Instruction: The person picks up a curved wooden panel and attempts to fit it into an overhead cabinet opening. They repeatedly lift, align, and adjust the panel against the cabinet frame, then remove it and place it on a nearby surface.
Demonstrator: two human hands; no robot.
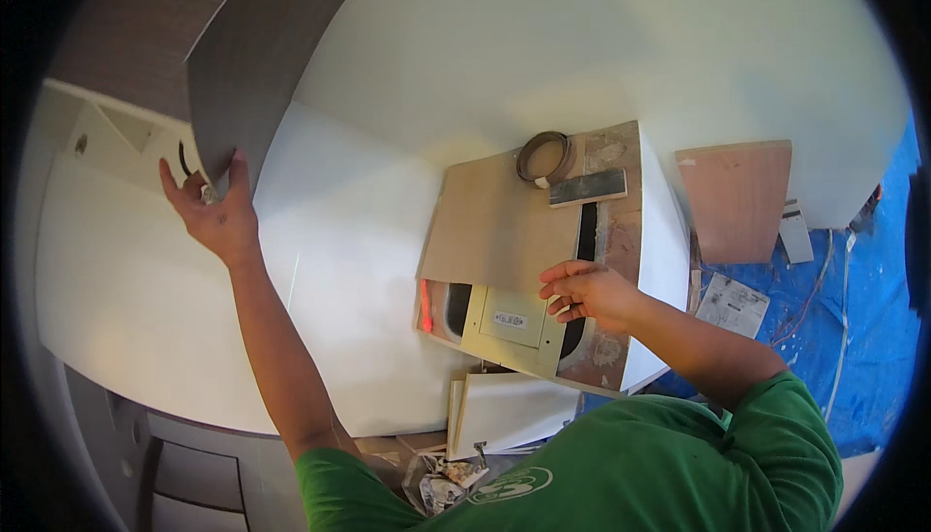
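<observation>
Up in the upper left of the frame, a grey wood-grain cabinet door panel [254, 42] hangs slanted, its lower corner coming down to the left hand [215, 210]. That hand is raised on an outstretched arm, thumb on one side and fingers on the other, pinching the panel's bottom corner. Just beside the thumb a dark curved metal hook or handle [183, 159] shows against the white cabinet front [126, 270] that fills the left of the frame. At the lower left sit grey drawer fronts [189, 479].

Toward the centre, a tan sheet of plywood or cardboard [499, 226] lies over a white-sided worktable [664, 251]. On its upper edge rests a brown roll of edge-banding tape [543, 156], and just to the right of that a dark rectangular sanding block [588, 187]. Lower, a pale cream panelled square cover [511, 323] lies tilted, with a red-orange tool handle [426, 306] at its left.

The right hand [587, 291] hovers over the cream cover's right edge, fingers loosely curled and holding nothing that can be seen; whether it touches the cover I cannot tell. Below it a white board [509, 411] leans.

At the right of the frame, a reddish-brown plywood board [737, 197] stands against the white wall above a blue floor tarpaulin [863, 338], with a printed paper sheet [732, 304] lying nearby.
</observation>
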